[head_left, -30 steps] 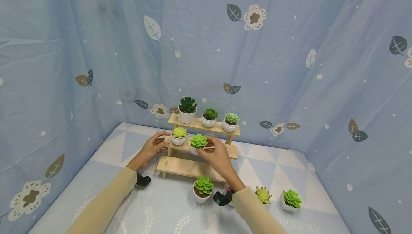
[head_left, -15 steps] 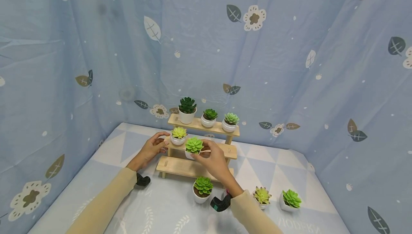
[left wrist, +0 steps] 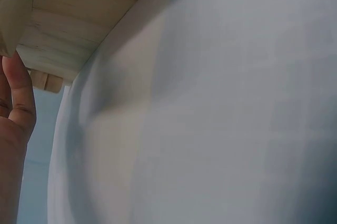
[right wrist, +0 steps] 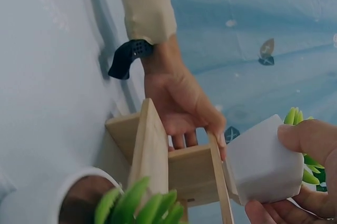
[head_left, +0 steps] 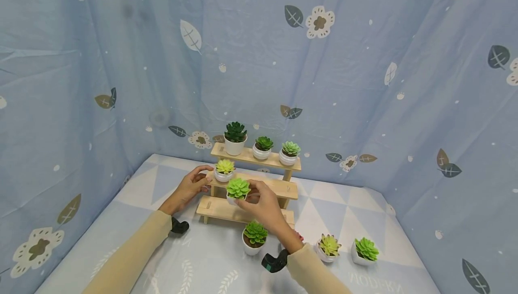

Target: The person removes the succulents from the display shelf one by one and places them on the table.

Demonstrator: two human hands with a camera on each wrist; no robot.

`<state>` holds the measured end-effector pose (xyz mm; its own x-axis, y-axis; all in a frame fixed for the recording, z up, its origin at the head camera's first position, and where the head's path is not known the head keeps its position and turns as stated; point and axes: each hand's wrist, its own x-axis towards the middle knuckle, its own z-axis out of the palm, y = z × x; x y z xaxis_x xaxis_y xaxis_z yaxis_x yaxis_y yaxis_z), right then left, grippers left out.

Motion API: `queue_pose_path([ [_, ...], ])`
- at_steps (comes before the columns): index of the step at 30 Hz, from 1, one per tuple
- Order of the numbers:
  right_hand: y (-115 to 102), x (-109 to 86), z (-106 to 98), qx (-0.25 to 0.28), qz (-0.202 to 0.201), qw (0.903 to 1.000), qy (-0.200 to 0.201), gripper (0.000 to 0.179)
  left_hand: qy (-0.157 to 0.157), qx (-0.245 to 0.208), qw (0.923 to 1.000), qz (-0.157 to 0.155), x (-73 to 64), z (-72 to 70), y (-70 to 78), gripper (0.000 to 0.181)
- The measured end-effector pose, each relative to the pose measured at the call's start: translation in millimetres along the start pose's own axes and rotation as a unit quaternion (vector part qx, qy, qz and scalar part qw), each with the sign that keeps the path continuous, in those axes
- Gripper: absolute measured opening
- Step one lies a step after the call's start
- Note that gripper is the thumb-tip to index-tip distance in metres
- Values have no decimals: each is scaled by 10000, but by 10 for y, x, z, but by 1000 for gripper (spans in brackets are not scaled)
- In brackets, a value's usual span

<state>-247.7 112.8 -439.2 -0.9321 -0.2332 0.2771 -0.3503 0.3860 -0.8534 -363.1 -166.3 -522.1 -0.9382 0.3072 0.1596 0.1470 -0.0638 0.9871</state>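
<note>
My right hand (head_left: pixel 265 204) pinches a small white pot with a bright green succulent (head_left: pixel 238 189), thumb and fingers on the pot's sides. In the head view the pot appears in front of the middle shelf and above the bottom one. The right wrist view shows the white pot (right wrist: pixel 263 161) tilted near a shelf edge; whether they touch I cannot tell. My left hand (head_left: pixel 193 185) grips the left end of the middle shelf of a three-tier wooden stand (head_left: pixel 279 188). Beside that hand, a yellow-green succulent in a white pot (head_left: pixel 224 171) sits on the middle shelf.
Three potted succulents (head_left: pixel 263 148) line the top shelf. A green potted succulent (head_left: pixel 254 239) stands in front of the stand. To the right are a yellowish succulent (head_left: pixel 328 247) and a green one (head_left: pixel 365 251); a reddish plant (head_left: pixel 298 235) is mostly behind my right wrist.
My right hand has moved left and down toward me with the potted succulent, from over the middle shelf to in front of it. The left hand has stayed on the shelf end.
</note>
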Motion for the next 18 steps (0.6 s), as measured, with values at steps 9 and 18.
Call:
queue_pose_path([
  [9,-27,-62,112,6,-67,9999,-136,54,-55,30,10000,11,-8,-9,-3,53],
  [18,-41,-118,195,39,-44,9997,-248,58,-22,156,9999,-69,2,-4,5,53],
])
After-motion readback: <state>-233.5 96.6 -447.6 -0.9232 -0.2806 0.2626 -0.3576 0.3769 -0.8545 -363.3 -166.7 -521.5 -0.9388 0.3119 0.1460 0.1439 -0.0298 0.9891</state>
